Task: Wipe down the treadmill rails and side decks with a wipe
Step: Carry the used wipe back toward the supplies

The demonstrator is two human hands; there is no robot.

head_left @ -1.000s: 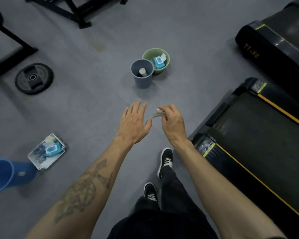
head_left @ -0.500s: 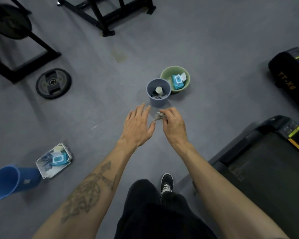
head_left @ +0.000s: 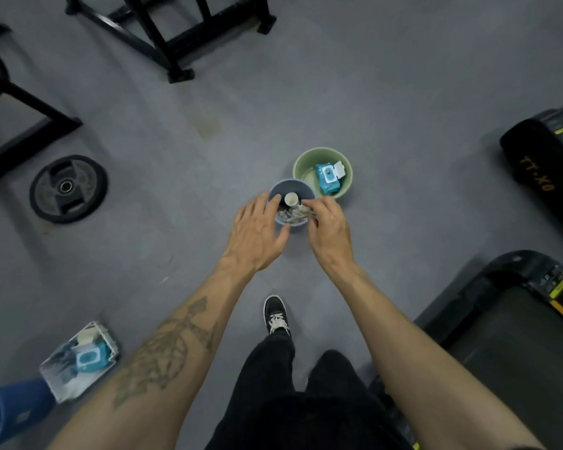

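Pinching a crumpled grey used wipe over the small blue-grey plastic bin on the floor, right hand with fingers clamped on it, left hand spread flat beside the rim, black treadmill well apart at right, green bowl holding a teal wipes pack touching the bin.

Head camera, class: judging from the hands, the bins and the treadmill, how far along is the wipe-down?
Looks done: a wiping pass, since the right hand pinches a crumpled grey wipe over the grey bin, which already holds scraps. In hand: discarding it; the left hand hovers open beside. Left: unclear, since little of the treadmill shows. Fresh wipes wait in the green bin.
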